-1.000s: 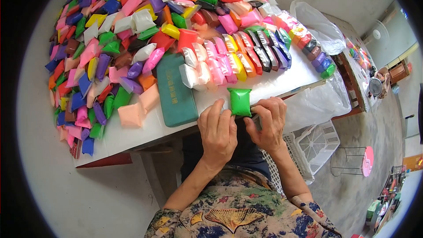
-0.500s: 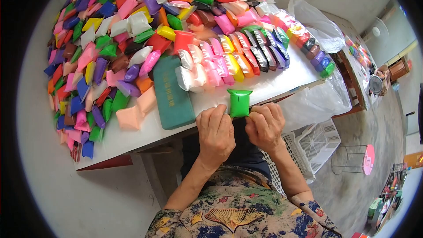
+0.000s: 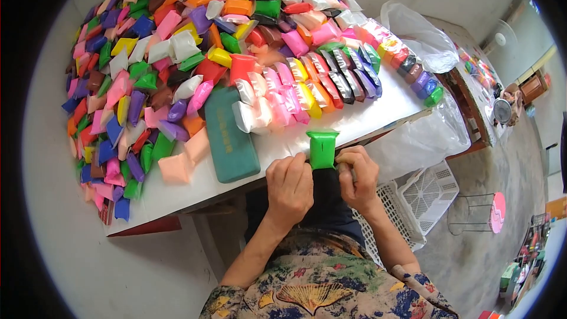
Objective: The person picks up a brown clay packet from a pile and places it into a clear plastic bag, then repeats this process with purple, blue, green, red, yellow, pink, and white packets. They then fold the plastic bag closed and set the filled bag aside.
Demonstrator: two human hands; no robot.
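Note:
A green packet (image 3: 323,150) is held upright over the table's front edge. My left hand (image 3: 290,188) has its fingers closed at the packet's lower left corner. On the other side, my right hand (image 3: 357,177) pinches at its lower right corner. Beyond the packet, rows of small packets in white, pink, yellow, orange, red, black and purple (image 3: 307,85) lie side by side on the white table (image 3: 283,143). A teal box (image 3: 231,136) with faint lettering lies left of these rows.
A large heap of coloured packets (image 3: 136,77) covers the table's left and back. Another row of packets (image 3: 420,77) runs along the right side. Clear plastic bags (image 3: 425,136) hang there. White plastic baskets (image 3: 428,192) and a pink-topped stool (image 3: 497,212) stand on the floor.
The view has shifted slightly. Both hands and the green packet sit a little lower in the picture, and my right hand's fingers have changed their pose at the packet's corner.

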